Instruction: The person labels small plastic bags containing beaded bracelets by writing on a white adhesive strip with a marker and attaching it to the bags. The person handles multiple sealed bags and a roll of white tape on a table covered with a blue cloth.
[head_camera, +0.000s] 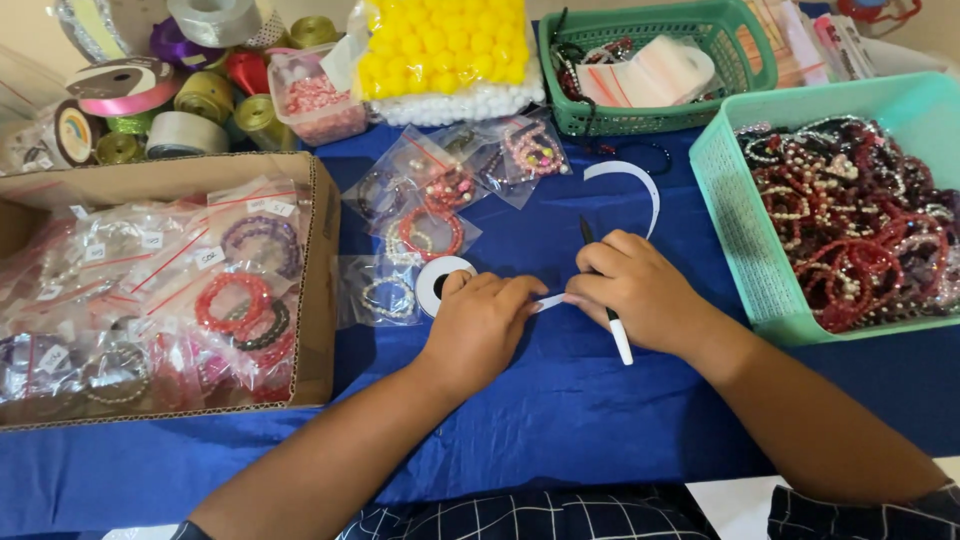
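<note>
Clear zip bags (440, 190) of bracelets on blue cloth, more, white-labelled, in cardboard box (322, 300), possibly label roll (438, 283) beside

My table (560, 420) is spread with a blue cloth (600, 400). At nine o'clock on it sits a cardboard box (322, 300) of bagged bracelets. At three o'clock stands a mint basket (730, 250) heaped with beaded bracelets. At twelve to one o'clock is a darker green basket (640, 118); at twelve a bag of yellow balls (440, 50). Ribbon spools (190, 100) crowd ten to eleven o'clock. Small clear bags of bracelets (430, 215) lie just above centre, a white tape roll (440, 282) beside them, a curved white strip (640, 185) toward one o'clock.
</note>
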